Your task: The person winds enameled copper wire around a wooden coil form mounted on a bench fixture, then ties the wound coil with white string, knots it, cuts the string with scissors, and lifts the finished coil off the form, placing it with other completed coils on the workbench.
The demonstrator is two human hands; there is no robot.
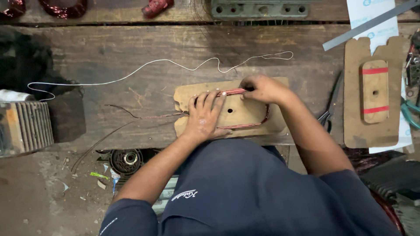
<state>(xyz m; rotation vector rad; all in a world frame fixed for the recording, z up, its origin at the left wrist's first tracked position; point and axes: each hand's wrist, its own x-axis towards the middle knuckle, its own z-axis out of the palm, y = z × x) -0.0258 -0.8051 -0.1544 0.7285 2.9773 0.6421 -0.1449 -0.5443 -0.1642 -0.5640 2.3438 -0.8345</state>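
Note:
A wooden winding form [280, 126] lies on the worn bench, with a copper wire coil [245, 126] wrapped around its raised centre block. My left hand [204, 114] lies flat on the block, fingers spread, pressing the coil's left end. My right hand [261, 88] pinches the coil at its far edge, fingers closed on the wire. Loose copper wire ends [131, 117] trail left from the coil. A thin white string [175, 64] snakes across the bench beyond the form.
A second wooden form with red tape [374, 91] lies at right, beside scissors [329, 114] and green-handled pliers [410, 112]. A metal ruler [372, 24] and a grey metal frame [259, 9] sit at the back. A laminated steel core [25, 126] stands at left.

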